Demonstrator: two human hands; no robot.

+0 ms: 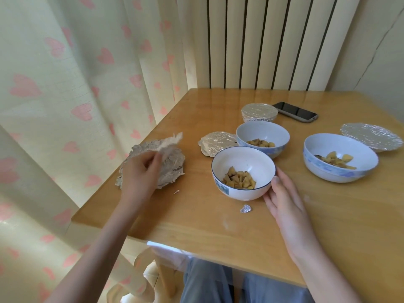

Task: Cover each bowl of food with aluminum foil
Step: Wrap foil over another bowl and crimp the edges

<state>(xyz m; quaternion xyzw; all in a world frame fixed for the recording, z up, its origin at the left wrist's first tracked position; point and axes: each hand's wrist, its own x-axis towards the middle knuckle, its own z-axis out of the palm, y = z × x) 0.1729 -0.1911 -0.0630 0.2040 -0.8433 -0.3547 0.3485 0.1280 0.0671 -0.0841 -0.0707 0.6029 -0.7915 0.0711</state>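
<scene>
L hand (pixel 142 171) is pinching the crumpled foil sheet (pixel 153 162) at the surface's left edge, w/ the near white bowl (pixel 242 171) lying to its right, R hand (pixel 282 200) grip curling round that bowl's side, steadying it.

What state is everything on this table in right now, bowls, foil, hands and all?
Near bowl: uncovered, food inside, right hand holding its side.
Middle bowl: uncovered, food inside.
Right bowl: uncovered, food inside.
Far bowl: covered with foil.
Crumpled foil sheet: on the table's left edge, left hand pinching it.
Foil sheet by middle bowl: lying loose.
Foil sheet behind right bowl: lying loose.
Phone: screen dark, flat.
</scene>
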